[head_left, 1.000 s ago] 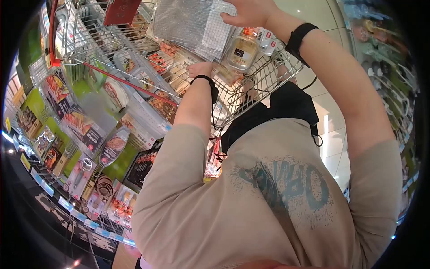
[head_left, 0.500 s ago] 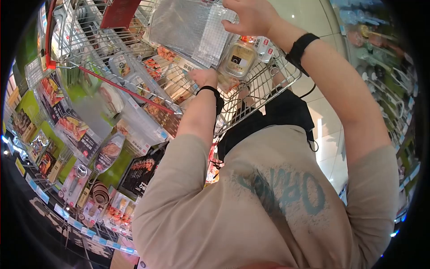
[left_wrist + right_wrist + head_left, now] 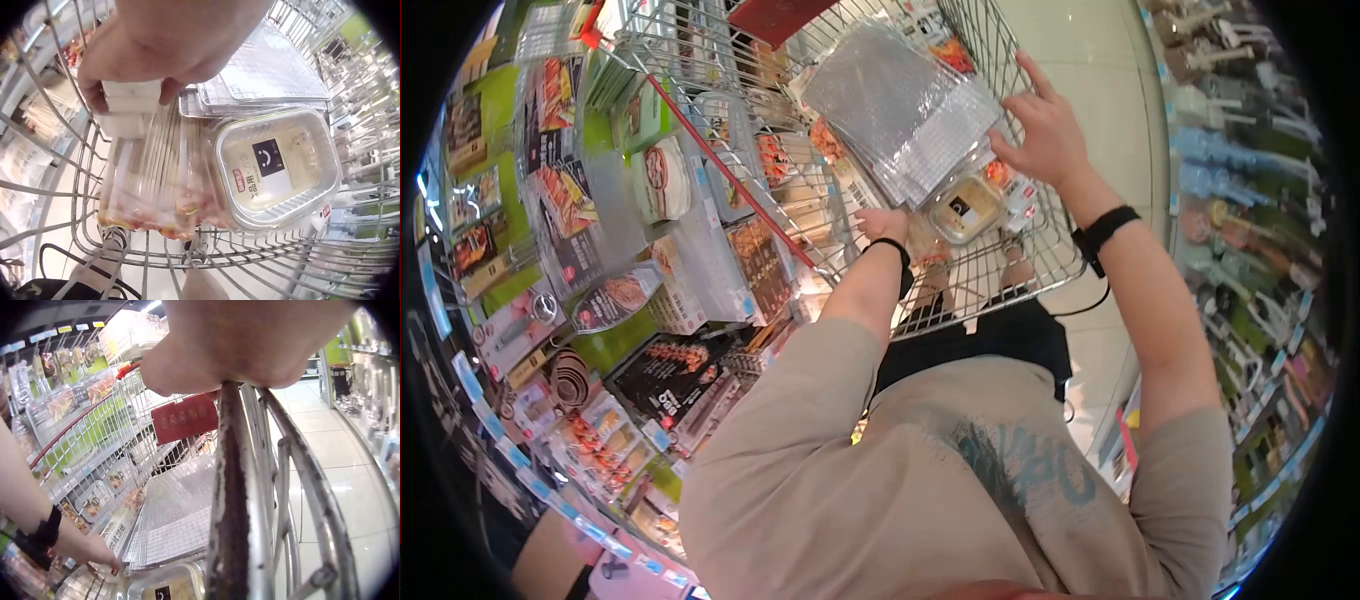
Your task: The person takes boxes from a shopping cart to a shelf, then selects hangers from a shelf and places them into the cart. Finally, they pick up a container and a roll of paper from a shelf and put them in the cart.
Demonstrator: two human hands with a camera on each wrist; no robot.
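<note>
My left hand (image 3: pixel 883 226) (image 3: pixel 169 50) is low inside the metal shopping cart; in the left wrist view its thumb and fingers pinch a small white block-shaped item (image 3: pixel 128 103) above bagged wooden skewers (image 3: pixel 156 162). Beside these lies a clear-lidded pack of foil trays (image 3: pixel 966 210) (image 3: pixel 278 165). Wrapped wire grill racks (image 3: pixel 900 105) (image 3: pixel 175 512) lie behind them. My right hand (image 3: pixel 1045 135) (image 3: pixel 244 344) rests over the cart's side rim (image 3: pixel 232 487), fingers extended and thumb apart; its fingertips are hidden in the right wrist view.
Shelves with hanging barbecue packs (image 3: pixel 565 200) stand close on the left of the cart, and a rack of utensils (image 3: pixel 1230 200) on the right. Tiled floor (image 3: pixel 1100 60) runs between the cart and that rack. A red panel (image 3: pixel 185 419) hangs on the cart.
The head view has shifted, so the cart and both hands appear lower and further right. My right hand's fingers look more spread. My left hand stays low in the cart.
</note>
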